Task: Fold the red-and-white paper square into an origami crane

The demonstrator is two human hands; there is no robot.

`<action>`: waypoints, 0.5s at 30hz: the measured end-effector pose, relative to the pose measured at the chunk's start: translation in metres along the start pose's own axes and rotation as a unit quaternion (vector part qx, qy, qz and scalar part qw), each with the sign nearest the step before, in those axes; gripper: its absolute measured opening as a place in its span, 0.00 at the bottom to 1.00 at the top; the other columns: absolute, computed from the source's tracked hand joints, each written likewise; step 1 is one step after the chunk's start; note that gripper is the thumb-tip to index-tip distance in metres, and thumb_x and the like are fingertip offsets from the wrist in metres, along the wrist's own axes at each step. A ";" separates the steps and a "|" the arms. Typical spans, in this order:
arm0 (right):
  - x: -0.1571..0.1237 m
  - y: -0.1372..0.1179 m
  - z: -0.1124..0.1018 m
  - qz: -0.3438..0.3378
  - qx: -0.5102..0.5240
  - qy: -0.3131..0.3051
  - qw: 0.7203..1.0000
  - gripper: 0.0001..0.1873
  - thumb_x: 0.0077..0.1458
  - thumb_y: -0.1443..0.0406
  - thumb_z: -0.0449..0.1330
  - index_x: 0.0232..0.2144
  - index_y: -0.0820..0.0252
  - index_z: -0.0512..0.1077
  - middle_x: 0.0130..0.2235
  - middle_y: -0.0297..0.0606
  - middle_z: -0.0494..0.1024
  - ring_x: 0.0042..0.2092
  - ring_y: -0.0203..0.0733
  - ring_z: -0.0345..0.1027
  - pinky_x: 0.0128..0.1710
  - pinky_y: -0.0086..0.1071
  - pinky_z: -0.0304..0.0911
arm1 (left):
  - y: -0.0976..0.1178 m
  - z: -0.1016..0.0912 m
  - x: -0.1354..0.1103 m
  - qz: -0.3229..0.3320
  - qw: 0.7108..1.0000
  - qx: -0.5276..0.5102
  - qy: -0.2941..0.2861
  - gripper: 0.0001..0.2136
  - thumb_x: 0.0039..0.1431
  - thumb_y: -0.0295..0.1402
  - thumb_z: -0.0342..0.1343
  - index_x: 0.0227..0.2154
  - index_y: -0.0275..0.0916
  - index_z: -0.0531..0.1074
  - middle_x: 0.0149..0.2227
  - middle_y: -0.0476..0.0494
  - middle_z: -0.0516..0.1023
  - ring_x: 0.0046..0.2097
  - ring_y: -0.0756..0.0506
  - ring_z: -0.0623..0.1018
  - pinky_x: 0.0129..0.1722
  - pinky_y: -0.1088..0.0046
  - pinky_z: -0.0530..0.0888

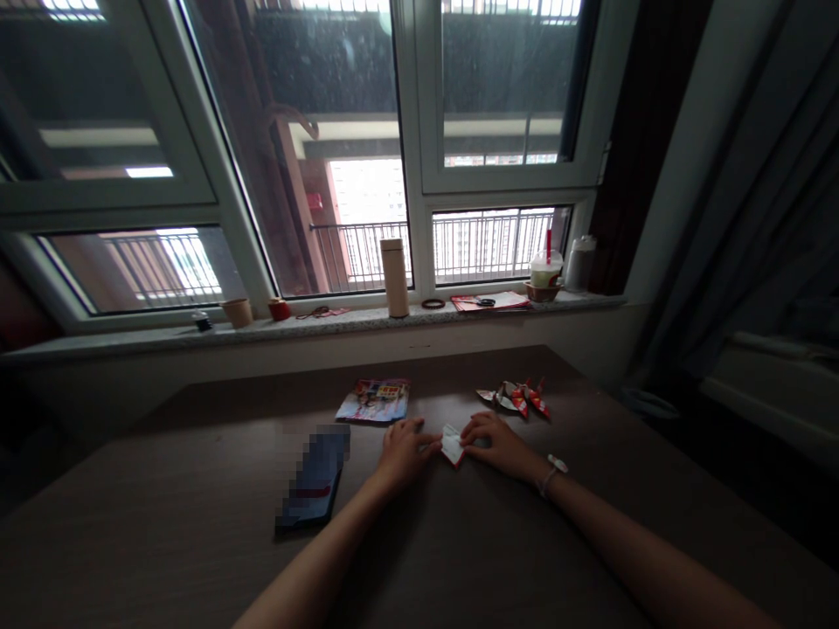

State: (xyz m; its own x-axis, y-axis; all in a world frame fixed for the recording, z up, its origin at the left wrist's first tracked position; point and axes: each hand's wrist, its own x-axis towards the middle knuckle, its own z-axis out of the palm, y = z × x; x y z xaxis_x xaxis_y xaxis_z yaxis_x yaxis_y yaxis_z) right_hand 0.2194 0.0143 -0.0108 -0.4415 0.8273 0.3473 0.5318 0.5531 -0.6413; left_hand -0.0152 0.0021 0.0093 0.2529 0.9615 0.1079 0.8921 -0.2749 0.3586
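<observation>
A small piece of folded paper (452, 444), white with a red edge, lies on the brown table (419, 559) between my hands. From the left, my left hand (407, 447) holds the paper's edge with thumb and fingertips. My right hand (496, 445), with a bracelet (551, 472) at the wrist, pinches its right side. Just beyond the right hand stand several folded paper figures (517, 397), red and white and pointed like cranes. Past my left hand is a colourful printed packet or stack of paper (375, 400).
Left of my left forearm lies a dark flat oblong (315, 482), partly pixelated. The window sill (328, 325) carries a beige tall flask (394, 278), a paper cup (237, 313), a small red container (279, 309), scissors (483, 302) on red papers, and a lidded drink cup (545, 269).
</observation>
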 end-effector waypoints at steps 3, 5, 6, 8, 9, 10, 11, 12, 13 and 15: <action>0.000 0.000 0.000 -0.004 -0.002 -0.003 1.000 0.05 0.53 0.61 0.64 0.32 0.52 0.81 0.42 0.38 0.81 0.56 0.51 0.63 0.59 0.47 0.53 | 0.002 0.000 0.000 0.001 1.000 -0.001 0.008 0.14 0.62 0.46 0.52 0.46 0.56 0.78 0.60 0.45 0.70 0.62 0.36 0.65 0.61 0.54 0.58; 0.000 -0.002 -0.001 -0.009 -0.008 -0.005 1.000 0.06 0.53 0.61 0.64 0.33 0.52 0.81 0.42 0.37 0.81 0.57 0.52 0.62 0.60 0.47 0.52 | 0.002 0.003 0.000 0.003 1.000 0.000 0.024 0.15 0.62 0.48 0.50 0.44 0.56 0.79 0.59 0.45 0.71 0.61 0.36 0.66 0.61 0.53 0.59; 0.000 -0.002 -0.002 -0.011 -0.011 -0.005 1.000 0.06 0.53 0.61 0.65 0.33 0.52 0.81 0.42 0.37 0.81 0.57 0.52 0.62 0.60 0.48 0.52 | 0.001 0.004 0.000 0.004 0.999 0.001 0.033 0.15 0.62 0.48 0.50 0.43 0.55 0.80 0.59 0.44 0.71 0.60 0.36 0.66 0.60 0.53 0.60; -0.001 -0.003 -0.003 -0.015 -0.018 -0.009 1.000 0.06 0.52 0.60 0.65 0.34 0.51 0.80 0.43 0.37 0.81 0.58 0.52 0.61 0.60 0.48 0.50 | 0.000 0.007 0.001 0.002 0.999 0.002 0.049 0.16 0.63 0.49 0.49 0.41 0.54 0.81 0.57 0.44 0.72 0.59 0.37 0.67 0.60 0.54 0.61; -0.001 -0.003 -0.003 -0.016 -0.019 -0.011 1.000 0.06 0.52 0.60 0.65 0.35 0.51 0.80 0.43 0.37 0.81 0.58 0.52 0.61 0.60 0.48 0.50 | 0.000 0.009 0.002 0.001 0.999 0.001 0.054 0.16 0.63 0.49 0.49 0.41 0.53 0.81 0.57 0.44 0.72 0.59 0.37 0.67 0.60 0.55 0.61; -0.001 -0.003 -0.003 -0.016 -0.020 -0.013 1.000 0.06 0.53 0.60 0.65 0.35 0.50 0.80 0.43 0.36 0.81 0.58 0.52 0.61 0.61 0.48 0.50 | -0.001 0.010 0.002 -0.001 0.998 -0.001 0.057 0.17 0.63 0.49 0.49 0.40 0.53 0.81 0.57 0.44 0.73 0.58 0.37 0.67 0.59 0.55 0.61; -0.001 -0.002 -0.003 -0.015 -0.020 -0.013 1.000 0.06 0.53 0.60 0.65 0.35 0.50 0.80 0.43 0.36 0.81 0.58 0.51 0.61 0.61 0.48 0.50 | -0.001 0.011 0.003 -0.004 0.998 -0.003 0.058 0.17 0.62 0.50 0.49 0.40 0.53 0.81 0.57 0.44 0.73 0.58 0.37 0.67 0.60 0.55 0.61; -0.001 -0.002 -0.003 -0.013 -0.020 -0.012 1.000 0.06 0.53 0.60 0.65 0.35 0.50 0.80 0.43 0.36 0.81 0.58 0.51 0.61 0.61 0.48 0.50 | -0.001 0.012 0.003 -0.006 0.998 -0.006 0.060 0.16 0.62 0.50 0.50 0.40 0.53 0.81 0.57 0.44 0.73 0.58 0.37 0.67 0.60 0.55 0.61; -0.001 -0.001 -0.002 -0.011 -0.021 -0.010 1.000 0.06 0.54 0.61 0.64 0.35 0.51 0.80 0.43 0.36 0.81 0.58 0.51 0.61 0.61 0.48 0.50 | -0.001 0.012 0.003 -0.009 0.998 -0.009 0.061 0.16 0.62 0.49 0.50 0.40 0.54 0.81 0.57 0.45 0.73 0.58 0.37 0.67 0.60 0.55 0.61; -0.001 0.000 -0.001 -0.006 -0.024 -0.003 1.000 0.06 0.55 0.62 0.63 0.34 0.51 0.80 0.43 0.36 0.81 0.58 0.51 0.61 0.60 0.47 0.51 | -0.001 0.013 0.003 -0.014 0.998 -0.014 0.065 0.15 0.62 0.49 0.51 0.40 0.54 0.81 0.57 0.46 0.73 0.58 0.38 0.67 0.60 0.55 0.61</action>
State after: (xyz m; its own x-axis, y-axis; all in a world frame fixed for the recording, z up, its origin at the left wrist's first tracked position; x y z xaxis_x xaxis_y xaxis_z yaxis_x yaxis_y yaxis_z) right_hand 0.2203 0.0134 -0.0106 -0.4515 0.8203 0.3511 0.5602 0.5668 -0.6041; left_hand -0.0108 0.0056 -0.0024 0.1753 0.9608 0.2150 0.8871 -0.2488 0.3888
